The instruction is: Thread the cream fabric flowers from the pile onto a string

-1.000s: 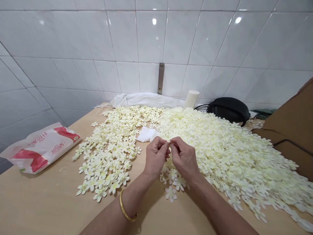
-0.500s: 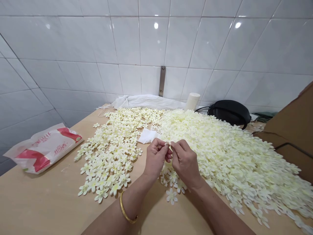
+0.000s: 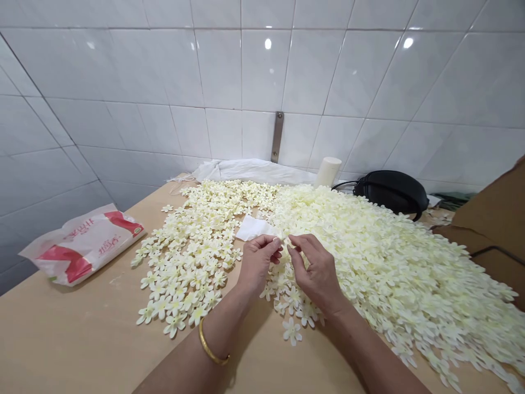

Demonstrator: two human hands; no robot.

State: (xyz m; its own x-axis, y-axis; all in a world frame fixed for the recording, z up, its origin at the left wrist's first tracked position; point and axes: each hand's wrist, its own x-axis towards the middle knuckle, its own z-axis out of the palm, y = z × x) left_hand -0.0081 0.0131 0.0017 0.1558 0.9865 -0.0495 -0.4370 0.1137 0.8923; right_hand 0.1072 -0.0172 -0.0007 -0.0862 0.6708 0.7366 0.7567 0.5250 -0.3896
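Observation:
My left hand [image 3: 257, 264] is curled above the table, and its fingertips hide whatever they may pinch. My right hand [image 3: 316, 269] hangs beside it, with thumb and forefinger slightly apart and nothing visible between them. Under both hands lie cream fabric flowers with yellow centres. A looser layer of these flowers [image 3: 188, 268] spreads left of my hands, and a deep mass of them [image 3: 369, 257] fills the right. One loose flower [image 3: 292, 331] sits below my right wrist. A white tissue [image 3: 256, 227] lies just beyond my fingertips. A gold bangle [image 3: 209, 342] circles my left wrist.
The flowers cover much of a plywood table [image 3: 77, 334] set against white wall tiles [image 3: 262, 71]. Along the back are a white cloth [image 3: 250, 171], a cream cylinder [image 3: 328, 172] and a black bag [image 3: 389, 191]. A red-and-white plastic packet [image 3: 82, 246] lies left; brown cardboard [image 3: 492, 224] stands right.
My hands have drawn slightly apart and lowered, and their fingertips no longer meet. The view has shifted a little, so the table contents appear further right.

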